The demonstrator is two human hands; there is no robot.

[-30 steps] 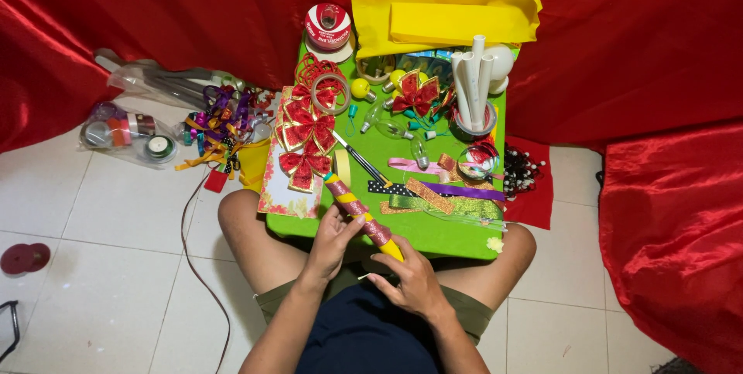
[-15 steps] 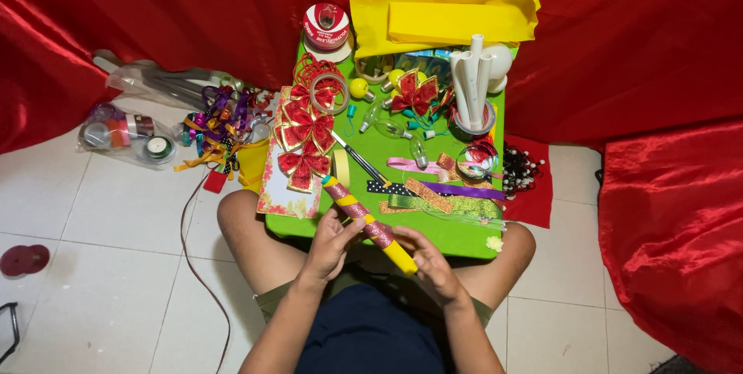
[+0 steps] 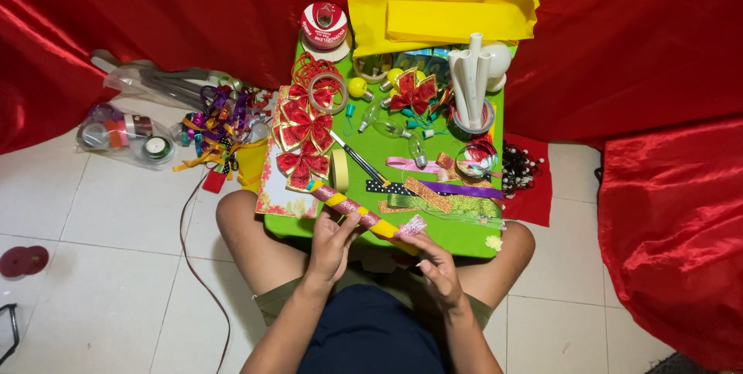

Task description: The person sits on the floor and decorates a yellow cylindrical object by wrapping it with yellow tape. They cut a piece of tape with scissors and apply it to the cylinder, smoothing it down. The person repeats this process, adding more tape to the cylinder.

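Stick (image 3: 352, 208), wrapped in pink and yellow bands, lies slantwise over the green tabletop (image 3: 464, 236) edge. Left hand (image 3: 333, 238) pinches its middle; right hand (image 3: 433, 259) pinches pink glitter ribbon (image 3: 412, 226) at the lower end. Looks light, stiff; ribbon limp, likely slippery. Best gripped mid-shaft.

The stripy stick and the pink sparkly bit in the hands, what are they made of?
The stripy stick looks like a tube wrapped in pink glitter ribbon and plain yellow bands; what is underneath is hidden. The pink strip at the right hand seems to be glitter ribbon, grainy and sparkling. The left hand steadies the stick.
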